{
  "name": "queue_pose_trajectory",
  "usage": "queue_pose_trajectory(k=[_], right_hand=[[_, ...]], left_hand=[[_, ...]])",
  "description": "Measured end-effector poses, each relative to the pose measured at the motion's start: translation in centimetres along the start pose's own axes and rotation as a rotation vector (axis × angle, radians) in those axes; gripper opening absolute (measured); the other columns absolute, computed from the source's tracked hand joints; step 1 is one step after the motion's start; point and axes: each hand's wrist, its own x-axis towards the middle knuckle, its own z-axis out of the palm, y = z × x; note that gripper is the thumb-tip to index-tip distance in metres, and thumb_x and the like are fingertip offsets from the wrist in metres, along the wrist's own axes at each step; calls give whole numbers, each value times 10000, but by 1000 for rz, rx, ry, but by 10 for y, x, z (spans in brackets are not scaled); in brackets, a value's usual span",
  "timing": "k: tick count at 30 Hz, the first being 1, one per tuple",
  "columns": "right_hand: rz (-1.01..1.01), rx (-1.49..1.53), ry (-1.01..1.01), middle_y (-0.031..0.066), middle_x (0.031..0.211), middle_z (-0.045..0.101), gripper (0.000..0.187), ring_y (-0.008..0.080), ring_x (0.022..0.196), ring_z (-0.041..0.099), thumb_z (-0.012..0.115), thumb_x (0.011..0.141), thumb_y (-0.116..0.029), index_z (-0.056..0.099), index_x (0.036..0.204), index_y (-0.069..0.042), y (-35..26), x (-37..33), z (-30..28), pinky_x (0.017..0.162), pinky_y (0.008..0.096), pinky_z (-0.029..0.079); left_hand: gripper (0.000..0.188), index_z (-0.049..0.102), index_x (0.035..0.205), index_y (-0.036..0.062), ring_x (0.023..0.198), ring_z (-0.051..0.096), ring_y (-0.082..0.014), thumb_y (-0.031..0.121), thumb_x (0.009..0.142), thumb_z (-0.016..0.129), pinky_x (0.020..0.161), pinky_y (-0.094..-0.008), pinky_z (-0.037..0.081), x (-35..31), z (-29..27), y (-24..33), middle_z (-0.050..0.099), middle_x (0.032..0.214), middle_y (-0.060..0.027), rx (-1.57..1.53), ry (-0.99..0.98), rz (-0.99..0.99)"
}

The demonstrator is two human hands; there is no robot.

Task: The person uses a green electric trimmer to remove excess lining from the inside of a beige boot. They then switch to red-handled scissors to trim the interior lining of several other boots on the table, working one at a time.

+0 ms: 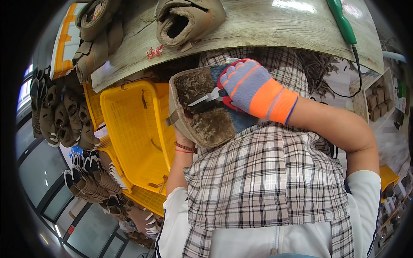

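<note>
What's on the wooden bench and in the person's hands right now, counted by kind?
Fur-lined tan boots: 3, namely one in the left hand, boot, and two on the bench, at and
Small snips: 1, in the gloved right hand
Green corded tool: 1
Total: 5

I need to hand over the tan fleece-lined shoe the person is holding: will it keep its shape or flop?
The tan shoe probably flexes: its upper looks like soft fabric with fleece lining. Likely light, since the left hand alone supports it from below. Its fuzzy surface should grip, not slip.
</note>
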Motion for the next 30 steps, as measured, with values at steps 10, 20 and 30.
queue_pose_trajectory(k=[10, 20, 30], right_hand=[[414, 526, -59, 115, 859, 648, 313, 249, 762, 633, 691, 740, -284, 625, 955, -66, 4, -37, -15, 674, 339, 509], [358, 1413, 273, 94, 997, 622, 463, 133, 889, 574, 711, 774, -189, 515, 1141, 13, -45, -33, -66, 798, 289, 470], [499, 1079, 660, 92, 970, 623, 357, 150, 858, 585, 668, 763, -38, 534, 1089, 18, -32, -51, -123, 761, 280, 470]], left_hand=[[263, 482, 1148, 32, 897, 572, -162, 166, 923, 457, 802, -298, 482, -27, -6, 3, 572, 1034, -62, 480, -1, 240], [321, 560, 1077, -31, 974, 564, -273, -49, 763, 495, 884, -341, 439, -39, 178, 81, 571, 1094, -160, 1367, -381, 1045], [205, 495, 684, 36, 678, 533, -268, 163, 738, 646, 706, -366, 396, 68, 219, 94, 535, 674, -140, 1821, -215, 1501]])
